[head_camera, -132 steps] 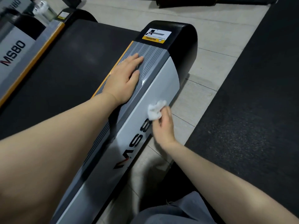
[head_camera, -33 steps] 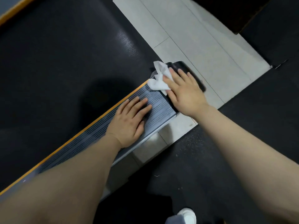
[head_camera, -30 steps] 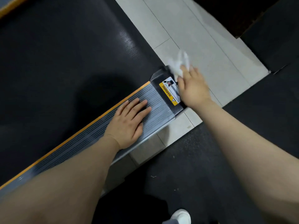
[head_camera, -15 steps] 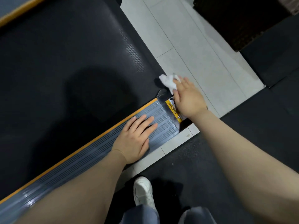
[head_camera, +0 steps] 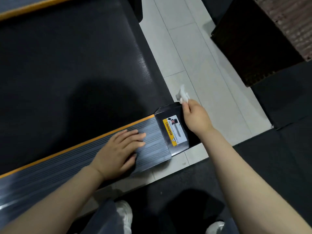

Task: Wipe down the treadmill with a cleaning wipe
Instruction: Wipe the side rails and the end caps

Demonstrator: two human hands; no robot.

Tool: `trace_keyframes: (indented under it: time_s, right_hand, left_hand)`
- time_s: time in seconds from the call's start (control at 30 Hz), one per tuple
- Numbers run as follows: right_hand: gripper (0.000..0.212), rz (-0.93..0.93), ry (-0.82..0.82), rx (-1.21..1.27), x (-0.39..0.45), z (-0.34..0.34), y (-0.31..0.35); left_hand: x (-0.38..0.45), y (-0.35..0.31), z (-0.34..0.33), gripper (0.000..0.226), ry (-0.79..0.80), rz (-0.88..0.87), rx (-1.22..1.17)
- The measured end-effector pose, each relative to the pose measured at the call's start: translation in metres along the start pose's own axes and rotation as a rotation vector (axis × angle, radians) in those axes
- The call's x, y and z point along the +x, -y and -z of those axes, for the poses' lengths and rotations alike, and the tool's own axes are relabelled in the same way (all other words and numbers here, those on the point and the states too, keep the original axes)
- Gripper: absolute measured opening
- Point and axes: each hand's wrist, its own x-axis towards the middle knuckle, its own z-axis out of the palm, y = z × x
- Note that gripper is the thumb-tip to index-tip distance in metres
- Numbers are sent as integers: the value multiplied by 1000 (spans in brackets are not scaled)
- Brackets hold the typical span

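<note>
The treadmill's ribbed grey side rail [head_camera: 153, 146] runs from lower left to its black end cap [head_camera: 170, 110], which carries a yellow warning label [head_camera: 174, 130]. The black running belt [head_camera: 70, 65] fills the upper left. My left hand [head_camera: 118, 152] rests flat on the rail with straight fingers. My right hand [head_camera: 195, 117] is over the far corner of the end cap and pinches a crumpled white wipe [head_camera: 182, 96], which sticks out beyond the cap over the floor tiles.
Light floor tiles [head_camera: 202, 68] lie past the treadmill's end. Black rubber matting [head_camera: 278, 157] covers the right and near floor. A dark woven mat [head_camera: 253, 41] sits at top right. My white shoes [head_camera: 125, 215] show at the bottom. An orange strip [head_camera: 33, 6] crosses the top left.
My right hand with the wipe has slid off the warning label toward the far right corner of the end cap. The left hand has stayed flat on the rail. The view has shifted back.
</note>
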Motion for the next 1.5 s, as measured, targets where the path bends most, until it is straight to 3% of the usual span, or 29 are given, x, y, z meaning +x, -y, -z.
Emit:
trace_keyframes:
  time_s: [0.13, 0.23, 0.33, 0.47, 0.53, 0.63, 0.8, 0.93, 1.0, 1.13, 1.23, 1.3, 1.4, 1.5]
  right_hand:
    - [42, -278, 162, 411, 13, 5, -37]
    - [52, -482, 373, 489, 31, 9, -67]
    - [62, -342, 471, 396, 32, 20, -68]
    - [44, 49, 412, 358, 21, 27, -53]
    - [47, 11, 460, 413, 25, 23, -64]
    - [71, -252, 565, 556, 37, 8, -93]
    - [64, -475, 514, 832, 33, -33, -148]
    - [62, -576, 495, 1075, 36, -77, -202]
    - [57, -639, 441, 1099, 21, -61, -183]
    - [45, -439, 314, 1092, -16, -29, -145]
    - [49, -312, 320, 1107, -36, -7, -132]
    - [52, -262, 218, 1062, -41, -5, -130]
    - [40, -334, 3, 1083, -53, -18, -124]
    - [32, -513, -69, 1280, -59, -39, -128]
  left_hand:
    - [45, -26, -3, 40, -81, 108, 55]
    - [95, -48, -16, 57, -2, 67, 156]
    - [130, -59, -21, 65, 46, 93, 178]
    - [136, -60, -28, 62, -5, 139, 217]
    - [135, -59, -32, 60, -24, 121, 210]
    - [133, -61, -34, 60, -33, 134, 198]
    - [133, -61, -35, 58, -55, 111, 193]
    - [136, -59, -33, 54, 37, -106, 232]
    - [138, -58, -32, 52, 43, -105, 198]
    - [138, -61, -32, 51, 48, -76, 171]
    - [139, -63, -30, 53, 47, -74, 159]
    - [141, -63, -29, 55, 57, -72, 150]
    - [141, -63, -28, 59, 61, -68, 143]
    - [141, -62, -28, 60, 64, -75, 150]
